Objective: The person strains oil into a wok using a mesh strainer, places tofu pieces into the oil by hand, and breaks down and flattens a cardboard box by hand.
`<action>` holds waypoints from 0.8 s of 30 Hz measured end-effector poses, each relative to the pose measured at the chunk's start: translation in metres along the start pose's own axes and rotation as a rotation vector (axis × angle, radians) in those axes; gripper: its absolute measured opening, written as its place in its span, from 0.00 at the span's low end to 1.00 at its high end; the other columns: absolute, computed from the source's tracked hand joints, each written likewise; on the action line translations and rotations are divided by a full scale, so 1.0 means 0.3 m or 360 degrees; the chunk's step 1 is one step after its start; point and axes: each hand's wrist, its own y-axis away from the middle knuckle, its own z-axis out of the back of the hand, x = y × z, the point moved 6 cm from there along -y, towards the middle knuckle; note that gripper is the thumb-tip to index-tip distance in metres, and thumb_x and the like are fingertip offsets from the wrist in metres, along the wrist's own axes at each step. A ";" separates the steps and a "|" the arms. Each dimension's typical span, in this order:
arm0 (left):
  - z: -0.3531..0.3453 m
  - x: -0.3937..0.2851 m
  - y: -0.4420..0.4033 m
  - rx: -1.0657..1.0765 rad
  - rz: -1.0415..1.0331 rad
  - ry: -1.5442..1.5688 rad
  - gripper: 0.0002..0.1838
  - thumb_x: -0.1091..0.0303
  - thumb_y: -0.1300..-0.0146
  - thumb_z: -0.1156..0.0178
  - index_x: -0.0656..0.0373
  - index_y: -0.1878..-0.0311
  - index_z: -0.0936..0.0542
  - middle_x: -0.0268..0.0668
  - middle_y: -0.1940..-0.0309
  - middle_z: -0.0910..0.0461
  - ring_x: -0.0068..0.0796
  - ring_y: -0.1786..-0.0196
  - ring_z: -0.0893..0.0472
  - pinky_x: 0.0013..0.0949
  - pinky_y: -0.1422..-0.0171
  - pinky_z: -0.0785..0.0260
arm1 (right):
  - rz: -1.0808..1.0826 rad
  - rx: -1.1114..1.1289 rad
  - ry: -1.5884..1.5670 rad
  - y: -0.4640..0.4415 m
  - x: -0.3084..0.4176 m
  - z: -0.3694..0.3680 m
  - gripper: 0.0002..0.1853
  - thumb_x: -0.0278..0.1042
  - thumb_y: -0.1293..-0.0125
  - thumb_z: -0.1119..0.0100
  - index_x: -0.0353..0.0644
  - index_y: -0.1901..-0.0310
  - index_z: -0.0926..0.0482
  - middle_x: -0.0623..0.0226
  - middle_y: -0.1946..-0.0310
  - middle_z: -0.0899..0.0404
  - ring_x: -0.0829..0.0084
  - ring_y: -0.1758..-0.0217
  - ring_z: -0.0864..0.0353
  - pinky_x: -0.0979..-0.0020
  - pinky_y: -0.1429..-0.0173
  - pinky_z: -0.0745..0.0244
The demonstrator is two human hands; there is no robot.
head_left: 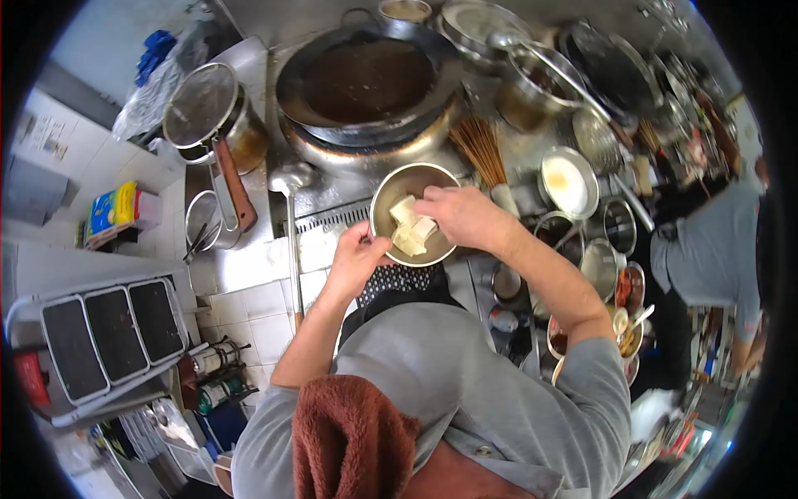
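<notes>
A round metal bowl (387,185) is held in front of my body, below the stove. Several pale, tofu-like pieces (409,237) lie inside it, some broken. At the bowl's left edge, my left hand (359,256) is closed around the rim, thumb at the near side. My right hand (459,218) reaches over the right rim, its fingers bent together against one pale block in the bowl. Their tips are partly hidden. Ahead of the bowl stands a large black wok (291,91) with dark liquid.
A long-handled ladle (291,183) leans at left, near a strainer (199,104) over a pot. To the right are a bamboo brush (480,150), a bowl of white contents (568,185) and several seasoning containers. A co-worker (711,249) stands far right.
</notes>
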 end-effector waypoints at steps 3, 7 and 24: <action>0.021 0.009 -0.013 -0.0115 -0.0078 0.0085 0.11 0.79 0.39 0.47 0.67 0.53 0.23 0.40 0.59 0.19 0.28 0.59 0.17 0.36 0.54 0.17 | 0.0042 0.0079 -0.0174 -0.072 -0.040 0.067 0.12 0.24 0.49 0.41 0.46 0.61 0.21 0.62 0.65 0.25 0.57 0.60 0.20 0.59 0.59 0.24; 0.038 -0.022 0.025 -0.0379 -0.0039 0.0365 0.09 0.79 0.39 0.45 0.66 0.56 0.23 0.36 0.62 0.20 0.25 0.61 0.17 0.30 0.58 0.17 | 0.0079 -0.0270 -0.0629 -0.180 -0.179 0.241 0.11 0.24 0.51 0.42 0.42 0.62 0.24 0.59 0.66 0.26 0.58 0.64 0.22 0.58 0.61 0.26; 0.244 0.108 0.010 -0.0252 0.0105 0.0445 0.10 0.77 0.38 0.43 0.66 0.53 0.23 0.39 0.59 0.19 0.29 0.58 0.17 0.35 0.56 0.17 | -0.0374 -0.0454 -0.0983 -0.215 -0.108 0.141 0.11 0.25 0.40 0.39 0.35 0.56 0.18 0.62 0.64 0.18 0.75 0.69 0.22 0.74 0.63 0.26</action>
